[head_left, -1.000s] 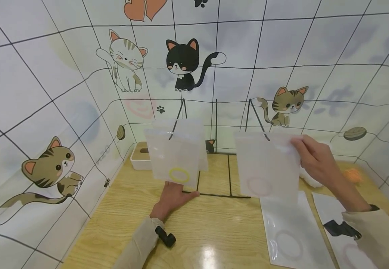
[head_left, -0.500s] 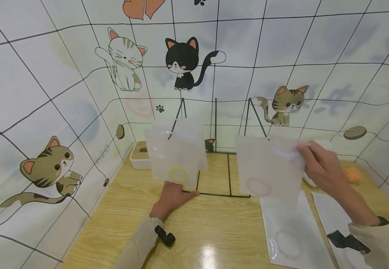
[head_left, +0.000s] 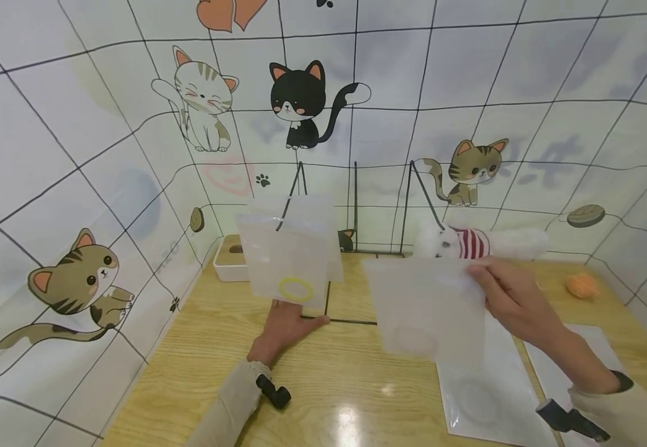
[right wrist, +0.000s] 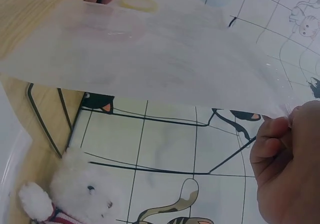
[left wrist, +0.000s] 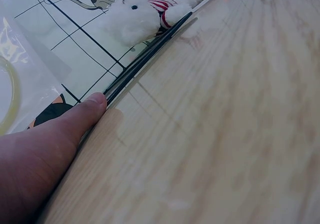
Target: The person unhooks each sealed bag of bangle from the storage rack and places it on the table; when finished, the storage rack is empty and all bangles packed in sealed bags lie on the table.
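Observation:
My right hand [head_left: 519, 304] pinches the top right corner of a translucent plastic bag [head_left: 424, 304]. A faint pinkish ring [head_left: 413, 340] shows near the bag's bottom. The bag is held up in front of a black wire rack [head_left: 355, 211], off its right arm. My left hand [head_left: 284, 329] is at the rack's base; in the left wrist view the thumb [left wrist: 90, 114] lies straight against the base wire, while the other fingers are hidden. Above that hand, another clear bag [head_left: 284, 254] with a yellow ring [head_left: 295, 289] hangs from the left arm, with more bag behind it.
A white plush toy [head_left: 502, 242] with a red-striped top lies behind the rack's right side. Flat white bags [head_left: 485, 397] lie on the table at right. A white box [head_left: 231, 272] stands back left, an orange ball [head_left: 582, 285] back right. Cat-printed walls enclose the table.
The bag in my right hand has come off the rack's right arm, moving down, slightly left and nearer. More of the plush toy shows behind it. My left hand has stayed put.

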Demonstrator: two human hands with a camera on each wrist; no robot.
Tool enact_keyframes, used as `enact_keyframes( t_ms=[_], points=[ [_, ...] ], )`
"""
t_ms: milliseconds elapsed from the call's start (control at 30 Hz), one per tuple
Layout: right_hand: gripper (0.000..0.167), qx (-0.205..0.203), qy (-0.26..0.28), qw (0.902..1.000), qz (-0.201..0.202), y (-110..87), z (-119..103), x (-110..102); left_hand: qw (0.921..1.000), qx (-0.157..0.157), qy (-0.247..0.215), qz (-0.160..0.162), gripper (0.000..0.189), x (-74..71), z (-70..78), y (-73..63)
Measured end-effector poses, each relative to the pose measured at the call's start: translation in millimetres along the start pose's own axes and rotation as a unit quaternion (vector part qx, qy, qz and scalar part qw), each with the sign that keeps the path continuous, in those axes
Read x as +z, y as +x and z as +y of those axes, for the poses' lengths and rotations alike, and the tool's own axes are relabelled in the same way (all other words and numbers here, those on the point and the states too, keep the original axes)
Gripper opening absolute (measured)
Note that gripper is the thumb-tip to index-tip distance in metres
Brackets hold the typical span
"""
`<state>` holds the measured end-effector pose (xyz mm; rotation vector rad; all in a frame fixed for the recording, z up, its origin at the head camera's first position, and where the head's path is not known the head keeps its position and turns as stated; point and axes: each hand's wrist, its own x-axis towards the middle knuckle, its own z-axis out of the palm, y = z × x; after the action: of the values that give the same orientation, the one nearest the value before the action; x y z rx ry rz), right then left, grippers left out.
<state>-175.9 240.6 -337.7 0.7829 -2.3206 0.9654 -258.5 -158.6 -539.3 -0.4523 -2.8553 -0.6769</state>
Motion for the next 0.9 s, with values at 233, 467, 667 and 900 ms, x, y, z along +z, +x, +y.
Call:
enact_keyframes(
  t_ms=[233, 467, 667, 900],
  points=[
    [0.022, 0.019, 0.098, 0.9939, -0.046, -10.6, -6, 18, 0.9997, -0.013, 0.010, -0.018, 0.094, -1.0, 0.8, 0.9],
    [0.023, 0.058, 0.179, 0.9802, -0.062, -20.3, -8, 39, 0.9997, -0.017, 0.011, -0.015, 0.094, -2.4, 1.2, 0.4],
    [0.015, 0.067, 0.231, 0.9676, -0.077, -28.5, -6, 57, 0.9998, -0.017, 0.006, -0.012, 0.091, -1.7, 1.3, -0.3],
    [0.015, 0.123, 0.227, 0.9589, -0.119, -30.0, 4, 63, 0.9999, -0.014, 0.002, -0.005, 0.089, -3.0, 2.4, 0.6]
  ],
)
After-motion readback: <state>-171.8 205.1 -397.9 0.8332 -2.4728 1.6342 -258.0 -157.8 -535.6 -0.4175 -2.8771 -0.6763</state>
